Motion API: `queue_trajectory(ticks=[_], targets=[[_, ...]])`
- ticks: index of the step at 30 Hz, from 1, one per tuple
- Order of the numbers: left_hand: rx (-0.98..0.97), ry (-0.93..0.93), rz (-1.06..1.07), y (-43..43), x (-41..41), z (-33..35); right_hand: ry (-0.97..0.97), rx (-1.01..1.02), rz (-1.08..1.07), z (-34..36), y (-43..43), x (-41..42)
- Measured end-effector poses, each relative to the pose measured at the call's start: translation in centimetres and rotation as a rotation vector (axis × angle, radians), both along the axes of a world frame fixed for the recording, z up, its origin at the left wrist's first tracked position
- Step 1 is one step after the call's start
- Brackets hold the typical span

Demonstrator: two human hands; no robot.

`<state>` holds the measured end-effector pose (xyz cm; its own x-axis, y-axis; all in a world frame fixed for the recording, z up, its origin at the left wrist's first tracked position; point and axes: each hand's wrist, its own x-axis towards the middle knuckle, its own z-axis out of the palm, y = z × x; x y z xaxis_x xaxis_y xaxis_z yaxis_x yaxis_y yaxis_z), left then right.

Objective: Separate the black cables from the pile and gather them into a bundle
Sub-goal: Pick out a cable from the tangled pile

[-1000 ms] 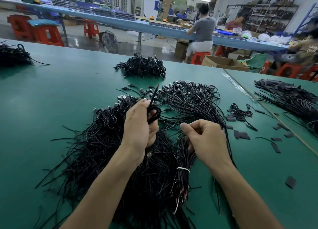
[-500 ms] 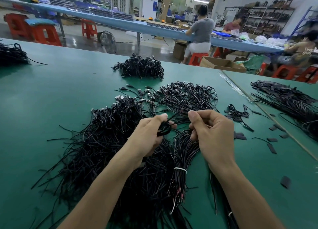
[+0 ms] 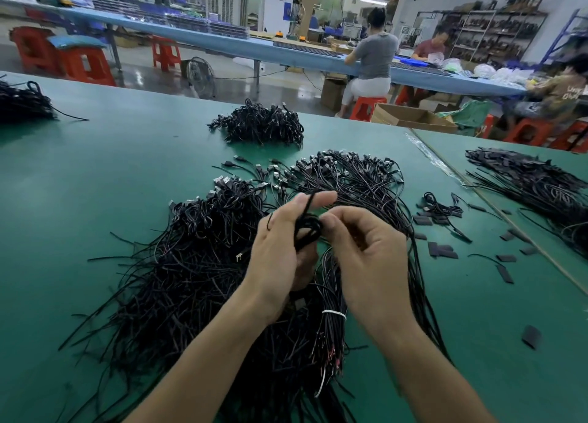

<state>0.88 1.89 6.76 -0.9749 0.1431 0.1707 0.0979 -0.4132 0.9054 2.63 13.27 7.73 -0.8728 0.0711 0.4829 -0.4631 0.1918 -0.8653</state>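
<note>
While our left hand (image 3: 280, 250) grips the small coiled loop of thin black cable (image 3: 307, 230), forefinger stretched along it, our right hand (image 3: 369, 250) curls in and pinches the same loop at its fingertips. Both are raised just above the loose pile of black cables (image 3: 191, 263) on the green table top (image 3: 95, 174). We judge winding is the step. We should hold the coil tight, tuck the free tail, then lay it by the white-tied bundle (image 3: 332, 330).
</note>
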Motion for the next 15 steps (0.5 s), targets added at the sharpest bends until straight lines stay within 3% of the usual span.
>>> queue_trajectory(ticks=[5,11,15], targets=[[0.01,-0.002,0.026,-0.7,-0.7,-0.4,0.108,0.394,-0.082,0.6,1.1,0.0],[-0.018,-0.112,0.141,0.1,-1.0,-1.0,0.078,0.649,-0.129,0.5,0.4,0.1],[-0.009,-0.205,0.238,0.3,-1.5,-1.4,0.191,1.007,-0.198,0.1,-0.2,0.8]])
